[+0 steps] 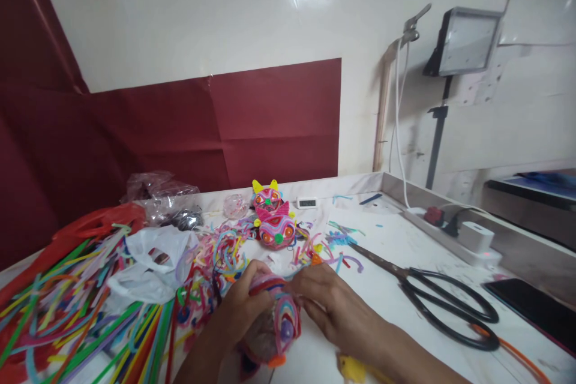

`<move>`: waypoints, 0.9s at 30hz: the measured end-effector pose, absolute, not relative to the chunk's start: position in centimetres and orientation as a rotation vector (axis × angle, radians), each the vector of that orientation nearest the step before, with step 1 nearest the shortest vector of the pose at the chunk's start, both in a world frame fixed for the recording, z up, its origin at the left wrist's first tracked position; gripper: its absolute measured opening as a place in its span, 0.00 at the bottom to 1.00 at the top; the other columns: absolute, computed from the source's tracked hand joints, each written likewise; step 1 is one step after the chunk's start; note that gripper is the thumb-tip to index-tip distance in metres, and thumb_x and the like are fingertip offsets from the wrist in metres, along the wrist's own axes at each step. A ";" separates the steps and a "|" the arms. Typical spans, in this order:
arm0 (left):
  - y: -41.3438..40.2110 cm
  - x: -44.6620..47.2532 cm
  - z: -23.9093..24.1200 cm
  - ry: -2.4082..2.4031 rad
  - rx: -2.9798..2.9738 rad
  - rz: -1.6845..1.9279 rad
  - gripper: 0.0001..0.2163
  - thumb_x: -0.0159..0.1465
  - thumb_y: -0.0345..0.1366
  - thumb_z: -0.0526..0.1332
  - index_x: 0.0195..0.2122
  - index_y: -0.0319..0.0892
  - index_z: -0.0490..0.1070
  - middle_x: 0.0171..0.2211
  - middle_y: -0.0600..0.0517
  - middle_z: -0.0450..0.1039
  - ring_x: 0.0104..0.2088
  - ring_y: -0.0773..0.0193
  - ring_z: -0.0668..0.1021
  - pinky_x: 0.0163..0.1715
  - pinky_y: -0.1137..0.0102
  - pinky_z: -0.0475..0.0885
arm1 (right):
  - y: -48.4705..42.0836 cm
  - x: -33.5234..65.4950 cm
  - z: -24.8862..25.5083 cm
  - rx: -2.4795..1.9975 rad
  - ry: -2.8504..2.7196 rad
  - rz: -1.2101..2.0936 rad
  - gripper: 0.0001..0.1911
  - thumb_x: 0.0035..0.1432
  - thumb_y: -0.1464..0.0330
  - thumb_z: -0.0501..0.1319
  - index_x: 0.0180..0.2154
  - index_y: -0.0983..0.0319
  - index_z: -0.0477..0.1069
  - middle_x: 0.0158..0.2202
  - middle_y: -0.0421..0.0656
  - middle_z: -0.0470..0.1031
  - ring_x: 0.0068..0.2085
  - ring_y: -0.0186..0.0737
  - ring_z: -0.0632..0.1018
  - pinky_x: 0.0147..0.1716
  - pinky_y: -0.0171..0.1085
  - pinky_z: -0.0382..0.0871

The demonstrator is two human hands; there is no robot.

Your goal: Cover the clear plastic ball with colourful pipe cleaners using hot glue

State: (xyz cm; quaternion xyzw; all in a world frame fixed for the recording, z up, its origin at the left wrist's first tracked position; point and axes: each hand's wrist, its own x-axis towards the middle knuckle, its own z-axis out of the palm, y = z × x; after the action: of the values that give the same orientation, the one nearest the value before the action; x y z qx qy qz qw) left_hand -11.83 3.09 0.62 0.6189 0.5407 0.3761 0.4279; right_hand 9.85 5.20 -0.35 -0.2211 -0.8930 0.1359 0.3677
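Note:
Both my hands meet low in the middle of the view around a round pipe-cleaner figure [281,325], pink and red with a purple dot and an orange tip. My left hand [243,306] wraps its left side, fingers curled round it. My right hand [335,306] pinches the figure's top edge from the right. Just behind stand two finished pink pipe-cleaner figures [273,222], the rear one with yellow ears. Short cut pipe-cleaner pieces [225,252] lie scattered between them and my hands.
Long coloured pipe cleaners [72,318] and plastic bags [148,261] fill the left of the white table [382,288]. Large black scissors [443,300] lie to the right, by a dark phone [535,306], a power strip [468,240] and a small digital clock [307,202].

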 end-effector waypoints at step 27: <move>3.9 -10.9 -1.2 1.371 1.422 1.196 0.26 0.50 0.39 0.62 0.52 0.43 0.64 0.36 0.54 0.73 0.34 0.58 0.75 0.39 0.64 0.67 | 4.8 12.5 0.8 -0.787 -2.290 0.089 0.19 0.63 0.80 0.54 0.51 0.60 0.73 0.50 0.51 0.77 0.51 0.52 0.76 0.48 0.52 0.70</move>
State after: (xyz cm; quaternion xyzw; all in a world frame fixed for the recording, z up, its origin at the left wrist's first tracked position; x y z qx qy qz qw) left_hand -10.92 3.87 -1.19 0.5633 0.5429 0.4737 0.4043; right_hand 12.47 4.77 0.82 -0.3042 -0.8847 0.0344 0.3515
